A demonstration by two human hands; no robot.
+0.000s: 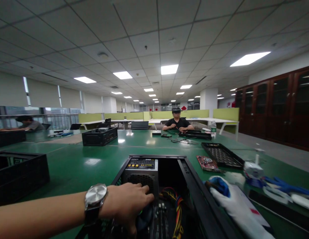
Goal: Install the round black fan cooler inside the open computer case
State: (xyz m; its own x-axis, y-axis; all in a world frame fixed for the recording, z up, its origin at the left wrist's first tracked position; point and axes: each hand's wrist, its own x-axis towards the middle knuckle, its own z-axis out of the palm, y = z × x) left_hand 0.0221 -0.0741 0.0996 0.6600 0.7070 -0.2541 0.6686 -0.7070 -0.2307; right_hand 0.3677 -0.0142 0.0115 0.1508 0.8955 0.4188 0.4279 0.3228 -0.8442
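My left hand (128,204), with a silver watch (95,196) on the wrist, reaches into an open black computer case (194,186) on the green table (77,162). Its fingers curl down over a dark round part inside the case, just in front of the grey power supply (141,171). What the fingertips grip is hidden. A bundle of coloured cables (176,205) lies to the right of the hand. My right hand is out of view.
A red circuit card (206,162) and a black panel (221,154) lie right of the case, with white and blue gloves (234,202) nearer. Black crates stand at left (20,172) and behind (99,136). One person (177,122) sits across the table, another at far left (27,124).
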